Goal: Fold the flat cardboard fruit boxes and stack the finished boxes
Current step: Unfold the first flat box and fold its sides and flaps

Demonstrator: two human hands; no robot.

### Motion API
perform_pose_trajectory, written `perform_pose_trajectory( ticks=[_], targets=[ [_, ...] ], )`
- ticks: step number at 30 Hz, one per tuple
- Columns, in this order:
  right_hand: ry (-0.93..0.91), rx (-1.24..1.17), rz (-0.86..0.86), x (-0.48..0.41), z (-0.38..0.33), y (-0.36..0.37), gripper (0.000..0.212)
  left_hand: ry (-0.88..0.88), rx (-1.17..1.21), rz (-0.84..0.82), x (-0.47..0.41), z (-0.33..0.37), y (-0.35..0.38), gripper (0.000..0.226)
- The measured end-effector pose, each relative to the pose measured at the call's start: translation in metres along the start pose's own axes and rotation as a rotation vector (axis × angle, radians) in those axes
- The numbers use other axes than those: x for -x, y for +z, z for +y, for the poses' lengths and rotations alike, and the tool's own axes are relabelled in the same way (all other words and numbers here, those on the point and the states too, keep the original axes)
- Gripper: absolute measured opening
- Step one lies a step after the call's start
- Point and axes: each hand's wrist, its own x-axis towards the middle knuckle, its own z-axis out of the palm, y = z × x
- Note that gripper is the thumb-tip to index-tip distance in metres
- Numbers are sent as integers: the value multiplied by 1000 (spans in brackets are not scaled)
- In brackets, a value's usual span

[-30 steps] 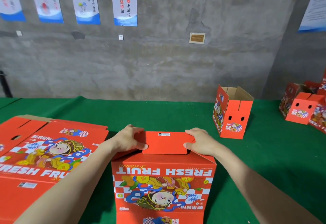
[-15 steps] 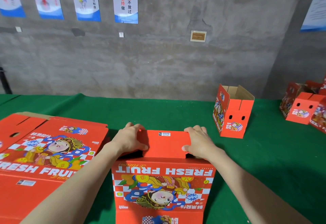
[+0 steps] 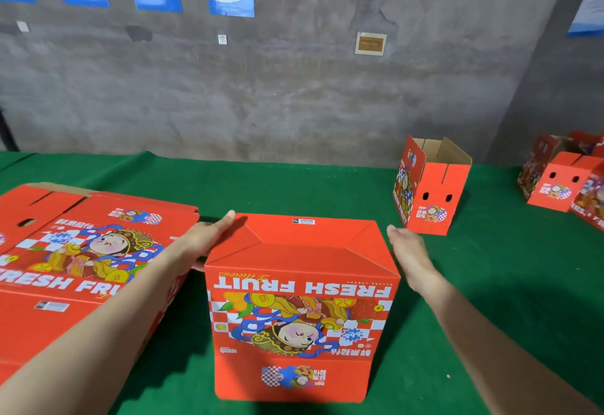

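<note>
Head view, one entry. Item: folded fruit box (image 3: 300,300), red printed cardboard, standing on the green table (image 3: 294,186) directly before the person.

Orientation: the print is read upside down, so the box is judged to stand inverted, its closed flap panel turned up. The long axis runs left to right across the view, and the large printed face is turned toward the camera.

Hands: the left hand (image 3: 212,235) is laid with straight fingers against the box's upper left edge, gripping nothing. The right hand (image 3: 405,248) is held open just beside the upper right edge; contact cannot be told.

Step in hand, as judged: the closed bottom is to be checked, then the box turned upright. Even pressure from both short ends is advised, so the tucked flaps are not sprung.

Left of the box: a pile of flat boxes (image 3: 81,251), touching or nearly so. Beyond it to the right: one open finished box (image 3: 431,192), well apart. Further right: more folded boxes (image 3: 555,186).
</note>
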Motion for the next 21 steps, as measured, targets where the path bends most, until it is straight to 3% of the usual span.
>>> perform_pose_trajectory(
  ticks=[3, 6, 12, 18, 21],
  targets=[
    [226, 236, -357, 26, 38, 0, 33, -91, -33, -95, 4, -10, -3, 71],
    [222, 157, -527, 37, 40, -3, 43, -2, 60, -90, 4, -9, -10, 71],
    [159, -192, -549, 24, 18, -19, 47, 74, 425, -104, 4, 5, -21, 51],
    [-44, -357, -539, 21, 16, -17, 47, 46, 540, -81, 9, 1, -6, 39],
    [-123, -305, -443, 24, 20, -12, 43, 69, 429, 70, 10, 0, 6, 26]
  ],
)
